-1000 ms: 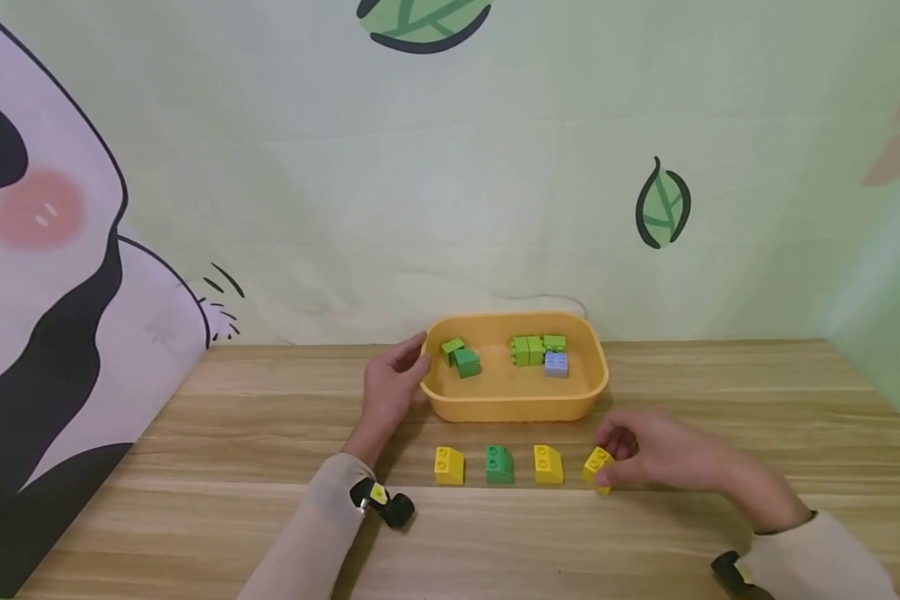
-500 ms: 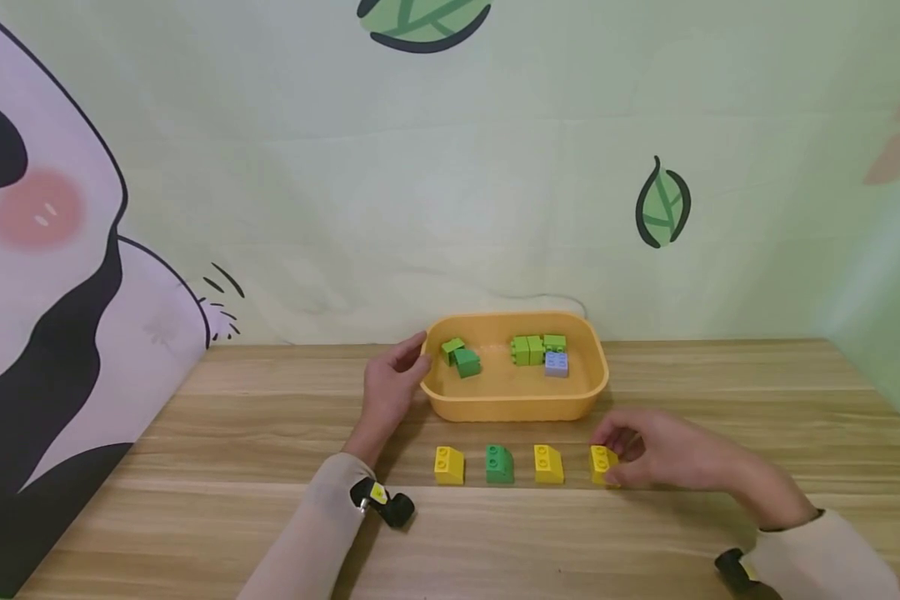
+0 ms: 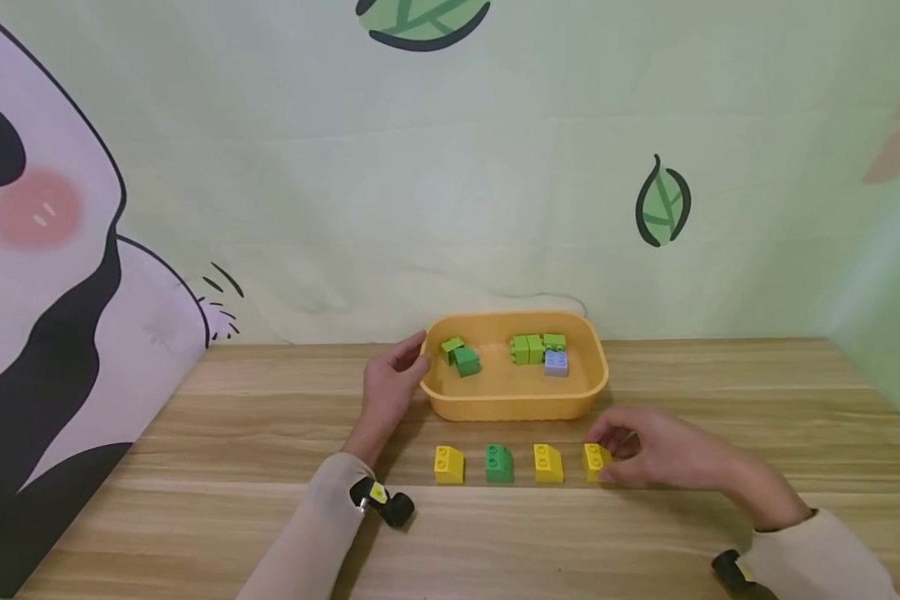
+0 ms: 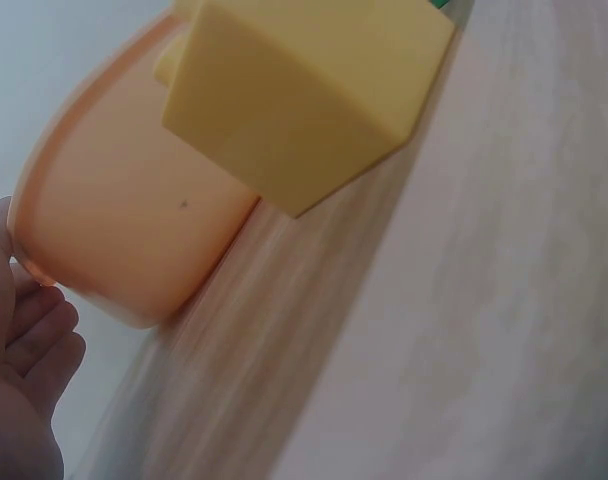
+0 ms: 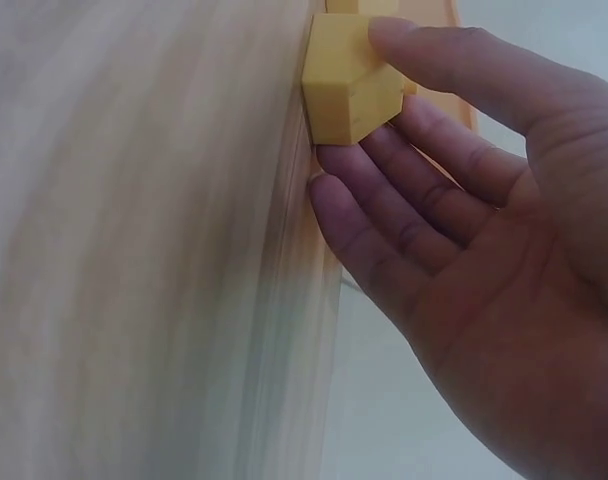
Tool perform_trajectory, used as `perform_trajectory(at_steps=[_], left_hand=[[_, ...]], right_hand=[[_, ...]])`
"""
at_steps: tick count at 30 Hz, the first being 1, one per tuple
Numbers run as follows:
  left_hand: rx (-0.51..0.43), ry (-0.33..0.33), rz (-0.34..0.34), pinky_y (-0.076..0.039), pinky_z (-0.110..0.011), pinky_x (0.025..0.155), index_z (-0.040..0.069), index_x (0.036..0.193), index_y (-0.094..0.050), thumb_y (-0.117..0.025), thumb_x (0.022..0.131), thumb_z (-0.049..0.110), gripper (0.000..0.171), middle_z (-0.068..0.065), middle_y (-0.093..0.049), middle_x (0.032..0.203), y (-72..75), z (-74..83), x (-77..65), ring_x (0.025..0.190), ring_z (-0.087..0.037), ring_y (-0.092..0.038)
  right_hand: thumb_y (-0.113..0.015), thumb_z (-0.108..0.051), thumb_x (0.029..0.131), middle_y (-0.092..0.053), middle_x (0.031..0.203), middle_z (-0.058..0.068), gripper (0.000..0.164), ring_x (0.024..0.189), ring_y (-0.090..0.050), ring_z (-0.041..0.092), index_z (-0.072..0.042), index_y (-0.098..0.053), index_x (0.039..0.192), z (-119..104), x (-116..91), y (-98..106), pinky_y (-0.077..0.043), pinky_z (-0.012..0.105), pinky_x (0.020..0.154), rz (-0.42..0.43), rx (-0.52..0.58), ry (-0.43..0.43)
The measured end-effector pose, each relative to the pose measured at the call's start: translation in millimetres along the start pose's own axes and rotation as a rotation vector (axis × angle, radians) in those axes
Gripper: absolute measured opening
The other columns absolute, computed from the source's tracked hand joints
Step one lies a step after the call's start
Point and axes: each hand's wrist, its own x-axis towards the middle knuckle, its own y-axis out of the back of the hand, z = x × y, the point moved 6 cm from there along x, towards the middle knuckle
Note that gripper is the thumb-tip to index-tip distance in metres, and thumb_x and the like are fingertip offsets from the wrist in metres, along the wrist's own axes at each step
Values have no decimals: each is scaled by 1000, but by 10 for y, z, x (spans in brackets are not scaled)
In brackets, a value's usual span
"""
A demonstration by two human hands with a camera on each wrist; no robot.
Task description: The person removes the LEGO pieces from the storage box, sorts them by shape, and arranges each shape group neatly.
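Observation:
My right hand (image 3: 663,448) pinches a yellow building block (image 5: 352,80) between thumb and fingers at the right end of a row on the table. In that row, left to right, come a yellow block (image 3: 449,465) with a sloped side, a green block (image 3: 499,464) and another yellow block (image 3: 548,464). My left hand (image 3: 392,387) touches the left end of an orange plastic bin (image 3: 513,408), its fingers fairly straight along the outer wall. Close to the left wrist camera, a yellow block (image 4: 294,100) covers part of the bin.
Inside the bin lie light green blocks (image 3: 527,350), a dark green block (image 3: 467,362) and a lavender block (image 3: 557,363). The wooden table (image 3: 270,400) meets a printed cloth backdrop (image 3: 307,208) behind the bin.
The yellow block in my right hand has turned from tilted to straight in line with the row, then shifted slightly left. My left hand and the bin have stayed in place.

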Motion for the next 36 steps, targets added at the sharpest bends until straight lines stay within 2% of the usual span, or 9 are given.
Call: perform_trajectory(at_steps=[6, 26, 33, 36], left_hand=[[-7, -9, 4, -55, -40, 104, -1, 137, -69, -71, 98, 5, 40, -20, -70, 133, 0, 7, 9, 124, -33, -66], [2, -6, 1, -56, -40, 103, 1, 138, -69, -71, 99, 8, 40, -16, -71, 134, 15, 6, -1, 122, -29, -67], [-8, -7, 1, -56, -39, 102, 1, 138, -69, -71, 98, 7, 40, -16, -72, 133, 15, 16, -7, 122, -29, -67], [-7, -12, 2, -57, -37, 101, 1, 138, -70, -71, 98, 7, 40, -17, -72, 131, 7, 21, -11, 120, -29, -67]], right_hand=[[-88, -16, 88, -70, 111, 2, 37, 103, -66, 22, -4, -70, 118, -3, 8, -3, -60, 34, 90, -1, -5, -11], [-88, -17, 88, -70, 112, 3, 38, 104, -66, 22, -4, -70, 119, -14, 7, -1, -60, 34, 90, -6, 1, -12], [-86, -22, 90, -70, 115, 3, 40, 108, -66, 24, -5, -70, 123, -7, -25, 56, -59, 40, 94, 3, 21, -90], [-85, -24, 92, -71, 115, 1, 39, 108, -65, 22, -6, -70, 123, -42, -55, 113, -59, 38, 93, 22, -2, -107]])
